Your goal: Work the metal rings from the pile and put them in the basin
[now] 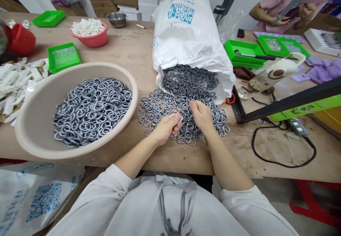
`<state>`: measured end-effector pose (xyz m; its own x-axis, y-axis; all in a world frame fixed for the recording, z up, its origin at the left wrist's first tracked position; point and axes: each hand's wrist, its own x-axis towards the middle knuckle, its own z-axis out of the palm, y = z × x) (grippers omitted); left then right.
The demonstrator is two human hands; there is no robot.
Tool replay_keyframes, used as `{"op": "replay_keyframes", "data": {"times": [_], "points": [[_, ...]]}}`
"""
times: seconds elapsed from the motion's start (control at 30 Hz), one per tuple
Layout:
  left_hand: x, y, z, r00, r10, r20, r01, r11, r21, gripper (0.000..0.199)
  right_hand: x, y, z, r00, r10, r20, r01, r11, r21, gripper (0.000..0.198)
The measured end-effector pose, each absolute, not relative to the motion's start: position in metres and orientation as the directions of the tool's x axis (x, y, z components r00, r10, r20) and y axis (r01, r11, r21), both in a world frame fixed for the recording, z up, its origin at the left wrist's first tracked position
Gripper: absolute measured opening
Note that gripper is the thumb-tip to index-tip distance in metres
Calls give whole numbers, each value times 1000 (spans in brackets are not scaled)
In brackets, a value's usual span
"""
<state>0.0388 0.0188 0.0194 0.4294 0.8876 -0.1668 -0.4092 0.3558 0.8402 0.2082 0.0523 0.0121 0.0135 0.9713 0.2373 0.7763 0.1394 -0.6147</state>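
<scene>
A loose pile of grey rings (154,110) lies in front of me, spilling from the mouth of a white sack (183,38). Over the pile's near left part, my left hand (167,127) is closed, with a grey ring (180,119) showing at its thumb and fingertips. My right hand (202,116) is also closed, just above the rings to its right. Whatever its curled fingers may hold is hidden. On the left stands a wide beige basin (25,125), part filled with a heap of the same rings (93,108).
Green trays (64,65), a red bowl (92,41) of white pieces and a metal bowl (117,20) stand behind. At right are a black metal post (287,104), a tumbler (266,78) and a power strip (297,126) with cable. Another person's hands (282,20) work beyond.
</scene>
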Motion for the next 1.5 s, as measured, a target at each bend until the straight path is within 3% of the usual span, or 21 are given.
{"op": "replay_keyframes", "data": {"times": [0.23, 0.3, 0.37, 0.43, 0.53, 0.6, 0.73, 0.9, 1.03, 1.13, 1.3, 1.5], "points": [[13, 42, 14, 164, 971, -174, -459, 231, 858, 44, 197, 53, 12, -105, 993, 50, 967, 114, -227, 27], [10, 44, 14, 147, 968, -202, -470, 248, 847, 40, 193, 52, 13, -111, 994, 15, 973, 112, -204, 21], [10, 45, 15, 140, 957, -253, -480, 289, 829, 29, 195, 54, 13, -103, 994, 37, 955, 109, -274, 18], [12, 43, 16, 150, 940, -307, -475, 341, 811, 19, 199, 55, 13, -102, 992, 68, 887, 122, -445, 23], [17, 40, 16, 189, 929, -319, -382, 369, 848, 20, 202, 53, 14, -164, 986, 18, 589, 112, -800, 25], [21, 38, 13, 225, 937, -269, -260, 324, 910, 27, 200, 49, 16, -226, 974, -36, 330, 42, -943, 25], [28, 35, 8, 298, 940, -168, -129, 214, 968, 39, 188, 41, 23, -209, 977, -33, 27, -28, -999, 34], [32, 31, 10, 295, 933, -204, -203, 270, 941, 43, 176, 34, 23, -198, 980, 13, -41, 5, -999, 42], [34, 27, 15, 314, 919, -241, -292, 334, 896, 45, 172, 37, 18, -146, 987, 64, -2, 65, -998, 43], [33, 26, 18, 322, 912, -253, -351, 363, 863, 46, 175, 38, 18, -57, 986, 157, 169, 164, -972, 47], [31, 27, 19, 285, 928, -241, -443, 351, 825, 46, 181, 26, 27, -205, 919, 336, 602, 389, -698, 46], [33, 26, 17, 247, 935, -256, -462, 346, 817, 47, 174, 17, 33, -298, 909, 290, 739, 412, -532, 46]]}}
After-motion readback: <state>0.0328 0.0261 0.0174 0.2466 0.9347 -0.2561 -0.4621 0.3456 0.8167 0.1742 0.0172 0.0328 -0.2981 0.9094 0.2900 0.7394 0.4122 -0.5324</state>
